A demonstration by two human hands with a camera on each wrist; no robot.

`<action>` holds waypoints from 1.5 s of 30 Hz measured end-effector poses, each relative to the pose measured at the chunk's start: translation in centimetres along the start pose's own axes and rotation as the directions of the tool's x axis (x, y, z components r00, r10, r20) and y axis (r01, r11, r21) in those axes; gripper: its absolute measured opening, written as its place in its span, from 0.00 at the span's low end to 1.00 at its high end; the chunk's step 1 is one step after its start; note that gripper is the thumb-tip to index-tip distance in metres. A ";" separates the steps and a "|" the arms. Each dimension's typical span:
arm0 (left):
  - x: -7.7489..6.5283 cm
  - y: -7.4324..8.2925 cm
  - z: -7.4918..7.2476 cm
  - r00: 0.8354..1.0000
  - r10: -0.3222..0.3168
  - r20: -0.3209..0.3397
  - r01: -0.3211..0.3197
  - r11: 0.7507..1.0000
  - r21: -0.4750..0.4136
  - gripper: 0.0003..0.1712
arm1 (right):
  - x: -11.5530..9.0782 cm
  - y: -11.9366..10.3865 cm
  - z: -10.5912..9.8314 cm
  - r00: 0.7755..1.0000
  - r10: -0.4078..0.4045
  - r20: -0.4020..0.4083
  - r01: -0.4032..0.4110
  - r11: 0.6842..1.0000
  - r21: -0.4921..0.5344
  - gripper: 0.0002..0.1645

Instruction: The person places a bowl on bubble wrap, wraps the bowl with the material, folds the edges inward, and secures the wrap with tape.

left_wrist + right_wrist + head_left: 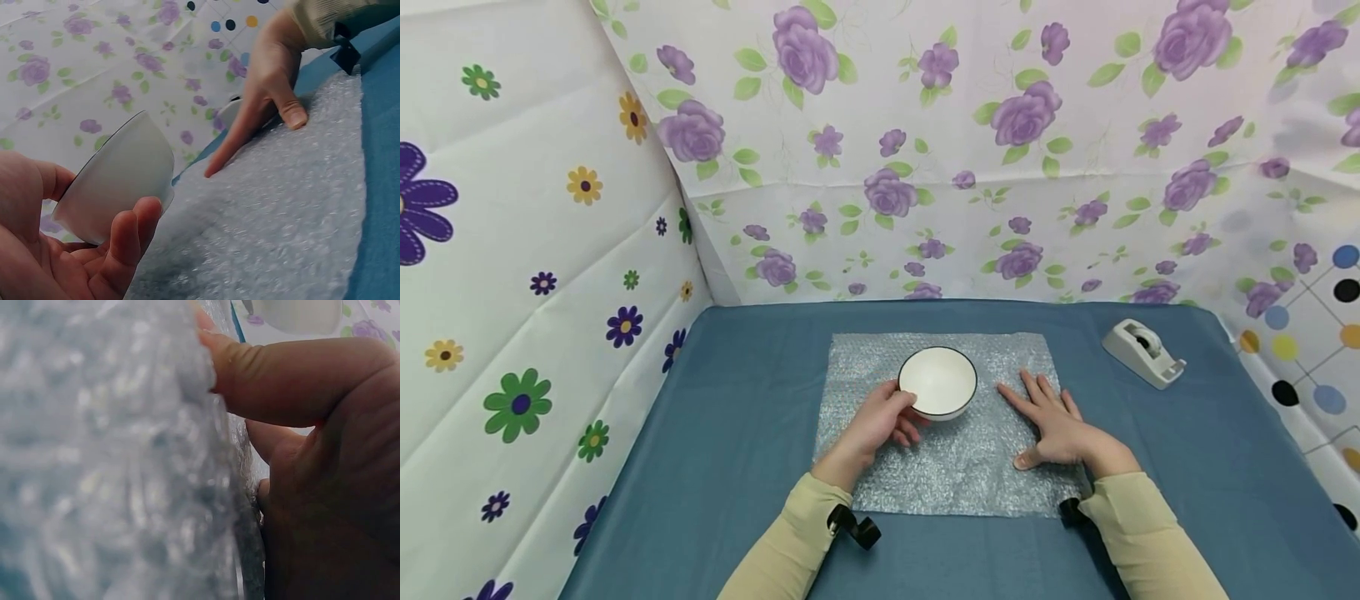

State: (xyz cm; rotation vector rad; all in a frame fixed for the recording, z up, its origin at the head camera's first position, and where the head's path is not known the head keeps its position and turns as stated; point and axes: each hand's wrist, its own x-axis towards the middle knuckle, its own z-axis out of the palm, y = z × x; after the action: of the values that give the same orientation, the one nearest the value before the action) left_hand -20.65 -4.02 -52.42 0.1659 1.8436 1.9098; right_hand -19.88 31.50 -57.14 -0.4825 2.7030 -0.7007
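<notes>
A white bowl (938, 380) with a dark rim is held up by my left hand (880, 419), thumb at the rim and fingers beneath. In the left wrist view the bowl (122, 178) is tilted and stands off the sheet of bubble wrap (269, 225). My right hand (1054, 423) lies with spread fingers on the right part of the bubble wrap (955, 475). Seen from the right wrist, the thumb (294, 378) touches the bubble wrap (119, 456), and most of the other fingers are hidden.
A white tape dispenser (1142, 354) stands at the back right of the blue tablecloth (737, 400). Flower-patterned curtains (880, 150) hang behind the table and along its left side. A dotted cloth (1315, 367) hangs at the right.
</notes>
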 end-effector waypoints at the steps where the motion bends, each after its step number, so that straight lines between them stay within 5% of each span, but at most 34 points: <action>1: 0.1 -0.1 0.2 1.000 -0.003 0.000 0.003 1.000 0.000 0.34 | 0.0 0.0 0.0 1.000 0.000 -0.001 0.000 1.000 0.000 0.82; 45: 0.6 -1.6 2.0 0.999 -0.043 0.008 0.043 0.999 -0.008 0.39 | -0.1 -0.1 0.0 1.000 -0.005 -0.014 0.005 1.000 0.011 0.81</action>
State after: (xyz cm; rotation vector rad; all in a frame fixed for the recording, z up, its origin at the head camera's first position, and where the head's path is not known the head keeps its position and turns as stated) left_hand -20.01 -1.96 -53.90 0.1295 1.8196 1.8851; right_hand -19.75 31.44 -57.06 -0.4834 2.7104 -0.7218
